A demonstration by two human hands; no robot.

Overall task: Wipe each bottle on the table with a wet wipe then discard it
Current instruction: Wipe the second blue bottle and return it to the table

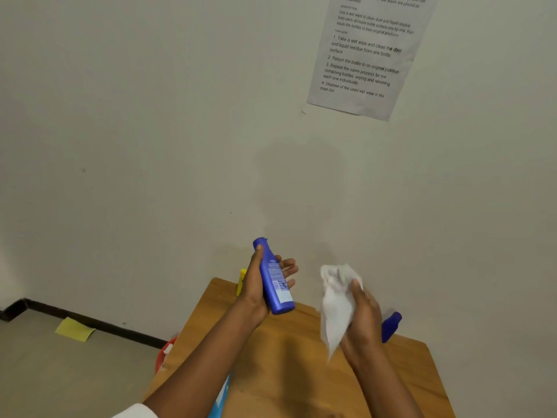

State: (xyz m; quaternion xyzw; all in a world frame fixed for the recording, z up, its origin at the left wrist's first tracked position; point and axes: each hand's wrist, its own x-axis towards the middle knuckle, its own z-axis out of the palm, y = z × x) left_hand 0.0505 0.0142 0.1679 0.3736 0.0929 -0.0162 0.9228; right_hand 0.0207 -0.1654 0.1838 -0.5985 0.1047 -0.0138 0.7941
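Wall: plain off-white painted wall [150,146] — a printed white paper sheet [366,55] stuck high right
Skirting: dark baseboard strip [90,322]
Floor: pale grey floor [60,381] — a yellow paper square [75,329] lying on it
Furniture: brown wooden table [295,366] against the wall

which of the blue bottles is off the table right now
The blue bottle with the white label, gripped in the left hand. The other blue bottle sits behind the right hand, which holds the wet wipe.
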